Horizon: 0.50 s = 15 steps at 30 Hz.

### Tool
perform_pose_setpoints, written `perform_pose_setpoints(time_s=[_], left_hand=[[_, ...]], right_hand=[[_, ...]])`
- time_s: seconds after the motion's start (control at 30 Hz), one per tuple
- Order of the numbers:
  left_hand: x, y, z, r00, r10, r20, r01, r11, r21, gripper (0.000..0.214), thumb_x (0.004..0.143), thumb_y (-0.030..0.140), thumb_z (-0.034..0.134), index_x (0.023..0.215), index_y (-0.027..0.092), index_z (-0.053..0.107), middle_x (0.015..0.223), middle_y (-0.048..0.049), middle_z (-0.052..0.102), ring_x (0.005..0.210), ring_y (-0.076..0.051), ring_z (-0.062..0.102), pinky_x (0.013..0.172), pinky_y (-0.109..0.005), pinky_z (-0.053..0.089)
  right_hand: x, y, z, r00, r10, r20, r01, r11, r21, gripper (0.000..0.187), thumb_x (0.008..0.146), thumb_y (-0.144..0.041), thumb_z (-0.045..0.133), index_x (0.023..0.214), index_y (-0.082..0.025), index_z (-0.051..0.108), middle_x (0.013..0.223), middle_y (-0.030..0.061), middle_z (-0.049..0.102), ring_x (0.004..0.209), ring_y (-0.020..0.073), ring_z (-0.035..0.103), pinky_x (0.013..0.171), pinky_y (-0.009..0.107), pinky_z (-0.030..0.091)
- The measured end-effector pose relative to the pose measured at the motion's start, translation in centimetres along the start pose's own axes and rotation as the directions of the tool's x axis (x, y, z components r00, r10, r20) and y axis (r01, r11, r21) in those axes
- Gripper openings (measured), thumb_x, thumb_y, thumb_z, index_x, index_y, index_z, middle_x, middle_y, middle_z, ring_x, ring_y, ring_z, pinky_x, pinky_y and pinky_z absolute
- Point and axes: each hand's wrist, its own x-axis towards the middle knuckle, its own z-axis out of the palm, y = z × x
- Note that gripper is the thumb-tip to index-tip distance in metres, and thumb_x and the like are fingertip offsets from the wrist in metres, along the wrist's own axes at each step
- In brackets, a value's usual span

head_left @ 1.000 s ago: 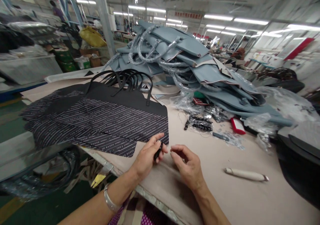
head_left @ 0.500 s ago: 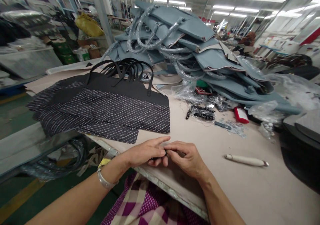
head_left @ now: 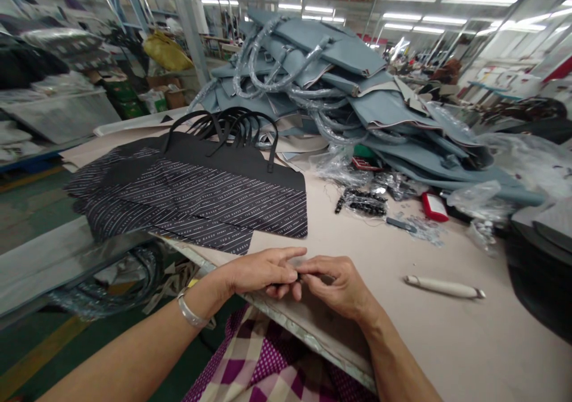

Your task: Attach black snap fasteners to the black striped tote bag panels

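Note:
My left hand (head_left: pixel 261 271) and my right hand (head_left: pixel 337 286) meet at the near edge of the beige worktable (head_left: pixel 402 330). Both pinch one small black piece (head_left: pixel 286 283) between their fingertips; most of it is hidden by the fingers. My left index finger points out straight over it. A silver bangle (head_left: pixel 190 314) sits on my left wrist. Just beyond the hands lies a stack of black striped fabric panels (head_left: pixel 196 196) with black handles (head_left: pixel 232 125).
A tall pile of grey-blue bags (head_left: pixel 339 86) with plastic-wrapped handles fills the table's back. Small black parts (head_left: pixel 361 202), crumpled plastic and a red box (head_left: pixel 432 206) lie mid-table. A white-handled tool (head_left: pixel 442 286) lies to the right. Dark material (head_left: pixel 540 271) covers the right edge.
My hands were apart, the left one holding the black piece up; now they have come together at the table edge, both gripping it. The view has tilted down slightly.

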Motion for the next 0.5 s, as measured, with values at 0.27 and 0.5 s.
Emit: perform_pose_setpoints(time_s=[0.27, 0.5], left_hand=[[0.1, 0.3, -0.1, 0.999, -0.052, -0.007, 0.052, 0.998, 0.038, 0.096, 0.076, 0.046, 0.073, 0.153, 0.013, 0.026, 0.078, -0.0043, 0.072, 0.056, -0.010, 0.052, 0.049, -0.021, 0.034], [0.0, 0.4, 0.2, 0.991, -0.084, -0.106, 0.099, 0.984, 0.151, 0.087, 0.075, 0.034, 0.072, 0.150, 0.014, 0.034, 0.060, 0.0017, 0.065, 0.049, -0.013, 0.051, 0.045, -0.021, 0.037]], right_hand=[[0.0, -0.4, 0.1, 0.997, -0.005, 0.074, 0.008, 0.999, -0.036, 0.027, 0.088, -0.013, 0.057, 0.099, -0.029, 0.077, 0.085, 0.0009, 0.077, 0.077, 0.0171, 0.072, 0.075, 0.026, 0.055], [0.6, 0.0, 1.0, 0.965, -0.256, 0.058, 0.263, 0.944, -0.202, 0.026, 0.083, -0.009, 0.055, 0.093, -0.026, 0.072, 0.070, -0.0005, 0.073, 0.057, 0.0144, 0.069, 0.057, 0.020, 0.055]])
